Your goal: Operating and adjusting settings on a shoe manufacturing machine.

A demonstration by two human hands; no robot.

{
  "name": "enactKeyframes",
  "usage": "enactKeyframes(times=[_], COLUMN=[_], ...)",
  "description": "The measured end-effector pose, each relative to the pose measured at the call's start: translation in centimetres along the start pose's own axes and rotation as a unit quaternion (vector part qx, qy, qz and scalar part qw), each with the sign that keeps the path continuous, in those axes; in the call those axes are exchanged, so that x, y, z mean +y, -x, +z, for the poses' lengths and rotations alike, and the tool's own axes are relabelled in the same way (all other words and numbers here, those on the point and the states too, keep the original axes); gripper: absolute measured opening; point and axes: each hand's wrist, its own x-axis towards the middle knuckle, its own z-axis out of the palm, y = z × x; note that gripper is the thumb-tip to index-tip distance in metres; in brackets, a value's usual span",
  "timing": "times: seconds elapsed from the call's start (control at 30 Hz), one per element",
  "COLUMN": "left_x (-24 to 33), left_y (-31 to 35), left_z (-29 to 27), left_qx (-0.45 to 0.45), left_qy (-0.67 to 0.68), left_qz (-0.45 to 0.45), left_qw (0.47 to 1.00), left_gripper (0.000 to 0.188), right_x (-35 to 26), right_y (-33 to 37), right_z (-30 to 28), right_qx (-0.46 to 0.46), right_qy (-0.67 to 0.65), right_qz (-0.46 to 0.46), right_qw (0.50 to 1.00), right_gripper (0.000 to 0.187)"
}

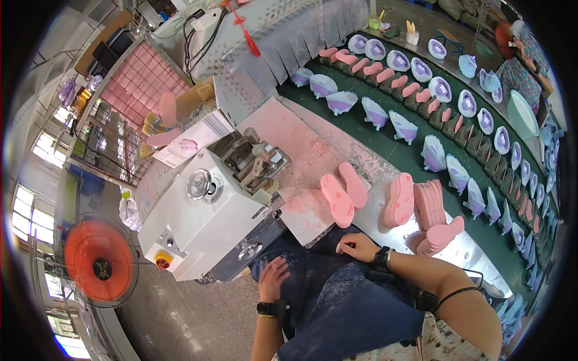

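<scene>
My left hand (274, 278) hangs above the dark blue apron (337, 301) on my lap, its fingers spread and holding nothing. Curled loosely near the table's front edge is my right hand (359, 247), with nothing visible in its fingers. Just beyond it, a pink shoe sole (337, 201) marked in red lies on the table, beside another pink sole (354, 185). To the right stand a pink sole pair (400, 200) and a stack of pink soles (428, 204), with more soles (443, 234) in front. The white machine (205, 210) with a metal head stands left of my hands.
A green conveyor (409, 153) runs along the right, carrying rows of lilac-and-white shoe uppers (435, 153) and pink soles on dark lasts. An orange fan (101, 260) stands at left. Pink dust covers the worktable (301, 141). Another person (524, 78) is at far right.
</scene>
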Motion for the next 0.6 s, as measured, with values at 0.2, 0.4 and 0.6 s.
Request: enactKeyframes(times=[0.2,0.4,0.6], left_x=[-4.9,-3.9,-3.6], left_y=[1.4,0.5,0.9], left_z=[1.3,2.9,3.3], left_qx=[-0.156,-0.103,-0.1], left_qy=[0.465,0.396,0.345], left_qz=[-0.248,-0.206,-0.21], left_qw=[0.835,0.889,0.909], left_gripper=[0.05,0.052,0.049], right_x=[-0.8,-1.2,-0.9], right_y=[-0.1,-0.1,-0.2], right_z=[0.0,0.1,0.3], right_qx=[-0.006,0.024,0.037], right_qy=[0.011,0.035,0.029], right_qz=[0.007,0.017,0.024], right_qw=[1.0,0.999,0.999], right_gripper=[0.016,0.016,0.018])
